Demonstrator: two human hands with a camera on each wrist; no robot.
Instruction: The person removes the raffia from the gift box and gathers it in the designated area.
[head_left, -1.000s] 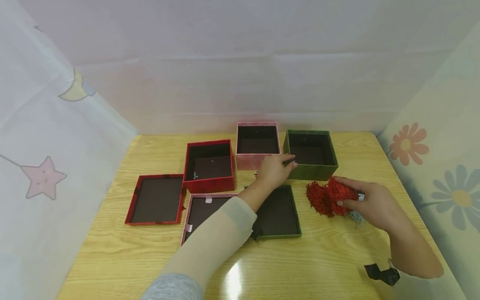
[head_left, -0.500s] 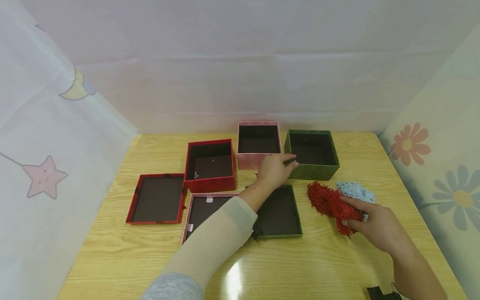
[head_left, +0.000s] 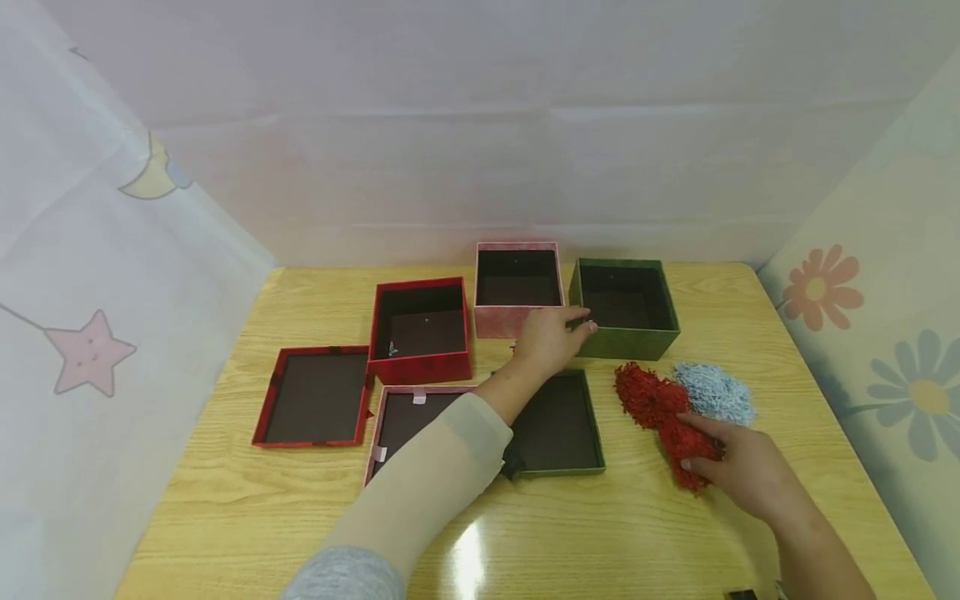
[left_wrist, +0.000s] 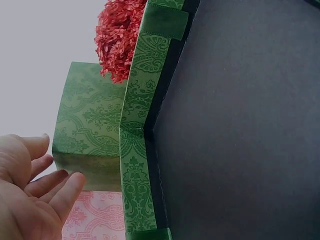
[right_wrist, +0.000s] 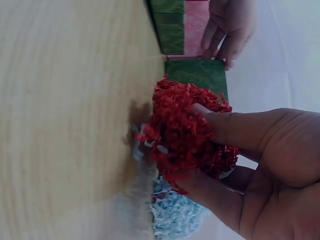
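My right hand pinches one end of a clump of red shredded paper between thumb and fingers, at the right of the table. The clump's other end stretches away toward the green box. Behind it lies a heap of pale blue shredded paper. At the near left corner of the lidless green box, my left hand has its fingers loosely extended. In the left wrist view those fingers lie right against the green box's edge; contact is hard to tell. A pink box stands just beyond that hand.
A lidless red box stands left of the pink one. Lids lie inside up in front: red, pink partly under my left forearm, and green. A fabric wall runs behind the wooden table.
My right hand has drawn toward the table's front edge, stretching the red paper into a longer clump and uncovering the blue heap behind. The left hand stays in place.
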